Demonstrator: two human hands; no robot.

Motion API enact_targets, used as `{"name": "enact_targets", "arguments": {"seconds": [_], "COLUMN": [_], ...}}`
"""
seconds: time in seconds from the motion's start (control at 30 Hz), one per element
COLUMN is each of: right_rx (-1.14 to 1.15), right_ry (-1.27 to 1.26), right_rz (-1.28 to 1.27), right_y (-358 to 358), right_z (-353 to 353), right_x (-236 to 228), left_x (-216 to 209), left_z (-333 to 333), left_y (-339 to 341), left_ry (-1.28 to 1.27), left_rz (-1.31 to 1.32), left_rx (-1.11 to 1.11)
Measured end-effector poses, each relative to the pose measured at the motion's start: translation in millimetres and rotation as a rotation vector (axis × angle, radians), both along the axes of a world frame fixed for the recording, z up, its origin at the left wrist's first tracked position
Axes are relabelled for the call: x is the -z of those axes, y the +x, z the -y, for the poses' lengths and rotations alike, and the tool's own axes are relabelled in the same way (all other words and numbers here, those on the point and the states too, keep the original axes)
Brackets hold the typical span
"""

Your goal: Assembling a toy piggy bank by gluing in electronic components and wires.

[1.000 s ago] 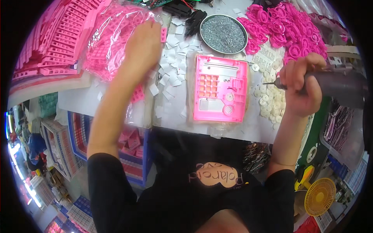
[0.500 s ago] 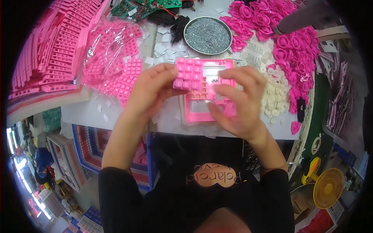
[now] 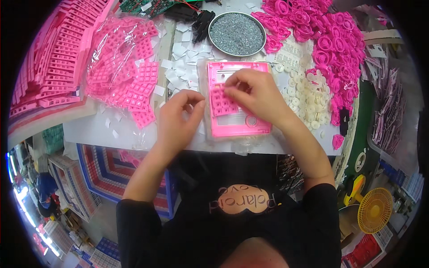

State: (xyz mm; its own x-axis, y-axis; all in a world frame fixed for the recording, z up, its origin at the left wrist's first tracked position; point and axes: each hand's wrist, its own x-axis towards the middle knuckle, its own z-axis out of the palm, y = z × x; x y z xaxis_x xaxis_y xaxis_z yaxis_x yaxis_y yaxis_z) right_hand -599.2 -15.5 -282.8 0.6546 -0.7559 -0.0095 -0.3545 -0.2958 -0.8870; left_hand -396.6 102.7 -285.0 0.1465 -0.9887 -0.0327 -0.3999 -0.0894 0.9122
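Observation:
A pink plastic housing [image 3: 239,130] lies face down on the table in front of me, its open inside upward. Over its keypad area sits a pink keypad [image 3: 222,103], partly covered by my fingers. My right hand [image 3: 260,94] pinches the keypad's upper right edge between thumb and fingers. Just left of the housing, my left hand [image 3: 178,118] is empty, its fingers bent and the thumb apart from them. A bag of more keypads [image 3: 118,67] lies further left, some spilling out.
Behind the housing stands a round dish of small metal screws [image 3: 237,35]. White paper pieces [image 3: 181,73] lie to its left. Pale round discs [image 3: 306,96] and a heap of pink rings [image 3: 335,53] are on the right. Stacked pink housings [image 3: 67,53] fill the far left.
The keypad has gone from my left hand to my right and down into the housing. My left hand has let go and dropped slightly toward me.

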Motion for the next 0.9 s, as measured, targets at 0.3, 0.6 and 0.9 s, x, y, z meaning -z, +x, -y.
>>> {"name": "enact_targets", "arguments": {"seconds": [0.3,0.6,0.9], "right_rx": [0.083,-0.376,-0.429], "right_ry": [-0.508,-0.652,-0.615], "right_rz": [-0.1,-0.481,-0.534], "right_y": [3,-9,-6], "right_z": [-9,-50,-52], "right_x": [-4,-5,-10], "left_x": [7,-31,-51], "left_z": [4,49,228], "left_y": [-11,41,106], "left_ry": [-0.414,-0.416,-0.059], "left_rz": [0.511,0.573,0.779], "left_rx": [0.341,0.221,-0.102]}}
